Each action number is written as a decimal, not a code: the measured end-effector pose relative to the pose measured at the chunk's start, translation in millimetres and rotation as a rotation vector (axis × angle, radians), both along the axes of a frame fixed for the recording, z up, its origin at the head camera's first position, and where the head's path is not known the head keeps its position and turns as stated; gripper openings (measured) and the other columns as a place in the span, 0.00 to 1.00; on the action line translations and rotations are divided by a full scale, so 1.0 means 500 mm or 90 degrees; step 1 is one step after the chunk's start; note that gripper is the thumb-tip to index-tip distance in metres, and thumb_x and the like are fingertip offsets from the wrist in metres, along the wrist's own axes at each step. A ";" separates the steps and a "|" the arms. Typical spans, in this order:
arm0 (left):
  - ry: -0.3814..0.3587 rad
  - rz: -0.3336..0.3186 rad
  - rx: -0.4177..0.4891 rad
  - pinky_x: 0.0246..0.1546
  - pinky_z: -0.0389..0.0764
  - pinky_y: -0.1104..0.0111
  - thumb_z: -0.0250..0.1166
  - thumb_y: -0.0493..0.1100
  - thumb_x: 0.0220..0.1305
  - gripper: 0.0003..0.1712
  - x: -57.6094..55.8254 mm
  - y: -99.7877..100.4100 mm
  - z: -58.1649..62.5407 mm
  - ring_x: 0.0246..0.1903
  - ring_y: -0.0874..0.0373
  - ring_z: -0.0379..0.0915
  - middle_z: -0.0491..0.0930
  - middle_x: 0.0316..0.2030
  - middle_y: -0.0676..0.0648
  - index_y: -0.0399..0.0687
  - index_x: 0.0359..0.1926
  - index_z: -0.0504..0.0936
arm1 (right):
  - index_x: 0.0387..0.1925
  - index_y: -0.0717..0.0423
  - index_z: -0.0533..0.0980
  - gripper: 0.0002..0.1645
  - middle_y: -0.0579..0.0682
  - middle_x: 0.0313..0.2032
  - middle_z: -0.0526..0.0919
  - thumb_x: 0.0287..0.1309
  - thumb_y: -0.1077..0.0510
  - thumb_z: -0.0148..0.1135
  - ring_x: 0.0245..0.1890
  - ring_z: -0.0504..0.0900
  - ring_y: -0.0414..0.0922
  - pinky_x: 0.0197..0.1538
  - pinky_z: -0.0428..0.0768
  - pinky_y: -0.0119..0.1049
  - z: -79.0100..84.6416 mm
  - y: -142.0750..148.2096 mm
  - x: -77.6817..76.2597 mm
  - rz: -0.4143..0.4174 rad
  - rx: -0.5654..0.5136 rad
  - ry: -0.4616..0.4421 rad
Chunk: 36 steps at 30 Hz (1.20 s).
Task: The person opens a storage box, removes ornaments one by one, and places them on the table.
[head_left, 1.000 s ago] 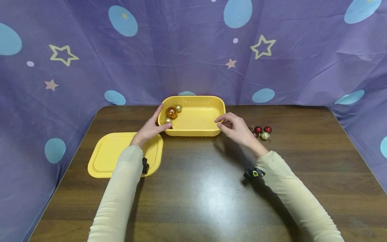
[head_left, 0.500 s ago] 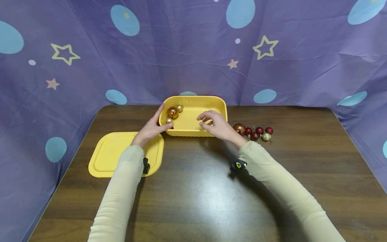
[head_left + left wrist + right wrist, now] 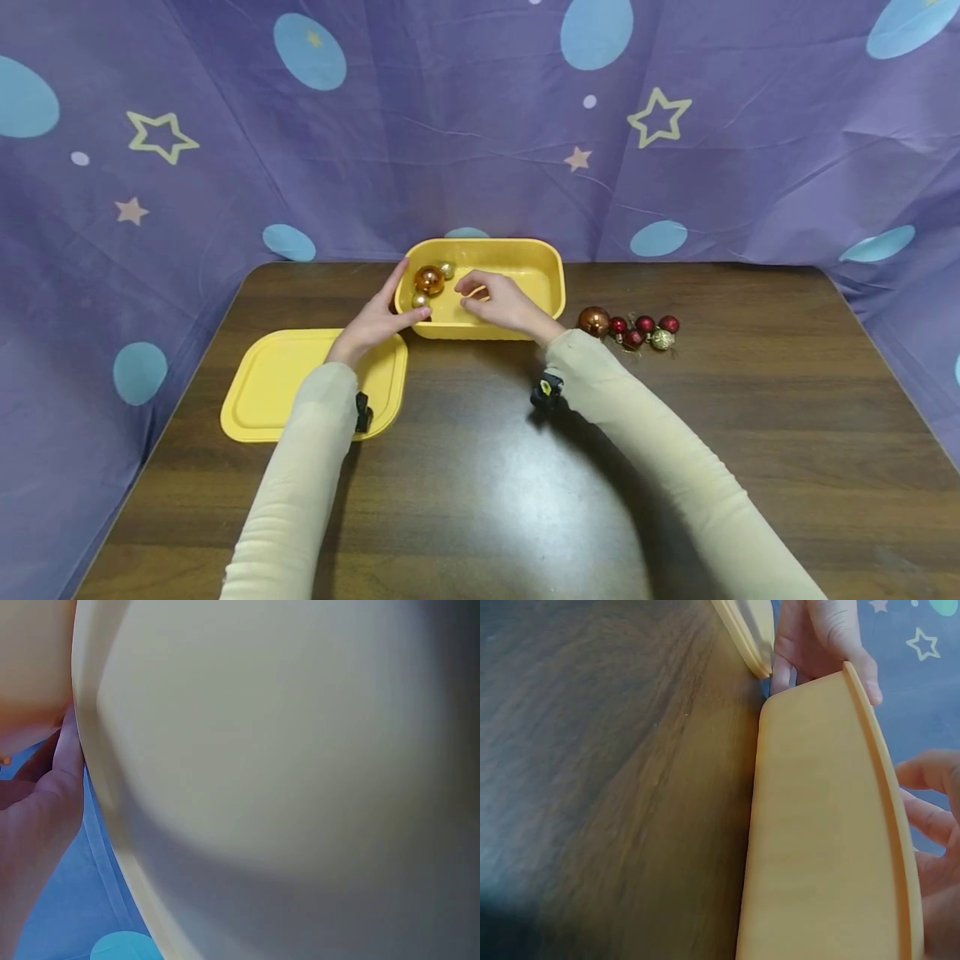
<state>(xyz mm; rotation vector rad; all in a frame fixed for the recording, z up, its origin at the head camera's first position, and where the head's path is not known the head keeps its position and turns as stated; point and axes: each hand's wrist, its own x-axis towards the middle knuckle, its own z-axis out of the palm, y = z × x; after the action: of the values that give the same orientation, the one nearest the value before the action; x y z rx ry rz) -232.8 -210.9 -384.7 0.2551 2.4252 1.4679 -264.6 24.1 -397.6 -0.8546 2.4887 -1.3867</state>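
Note:
My left hand point(image 3: 372, 323) grips the left end of a yellow plastic box point(image 3: 480, 332), its thumb over the near rim and its fingers along the outer side. An amber bauble point(image 3: 429, 280) and two small gold baubles, one at the back point(image 3: 447, 270) and one at the front point(image 3: 421, 300), lie at that end. Above the box's middle is my right hand point(image 3: 508, 303), its fingers bent toward the thumb. In the right wrist view its fingers point(image 3: 930, 771) stand behind the box's rim; I cannot tell whether they hold anything.
A yellow lid point(image 3: 273, 383) lies on the wooden table point(image 3: 480, 467) at left, partly under my left arm. To the right of the box sit a brown bauble point(image 3: 593, 322), several red baubles point(image 3: 644, 325) and a gold glitter bauble point(image 3: 662, 339). A purple curtain point(image 3: 480, 150) hangs behind.
My right hand has moved left from the box's right rim to above its middle, uncovering the brown bauble on the table. My left hand has stayed on the box.

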 end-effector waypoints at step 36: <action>-0.005 -0.002 0.054 0.69 0.49 0.53 0.64 0.40 0.65 0.54 -0.017 -0.008 -0.032 0.70 0.41 0.44 0.36 0.75 0.39 0.56 0.77 0.35 | 0.62 0.66 0.67 0.31 0.61 0.60 0.69 0.58 0.69 0.63 0.36 0.79 0.52 0.42 0.82 0.44 -0.032 -0.112 -0.061 -0.032 -0.077 -0.169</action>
<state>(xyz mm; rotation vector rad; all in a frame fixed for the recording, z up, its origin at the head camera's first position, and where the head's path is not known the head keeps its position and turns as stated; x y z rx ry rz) -241.2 -214.7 -400.6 0.2716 2.3588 1.5694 -295.4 -31.8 -413.6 -0.5862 2.2595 -1.5681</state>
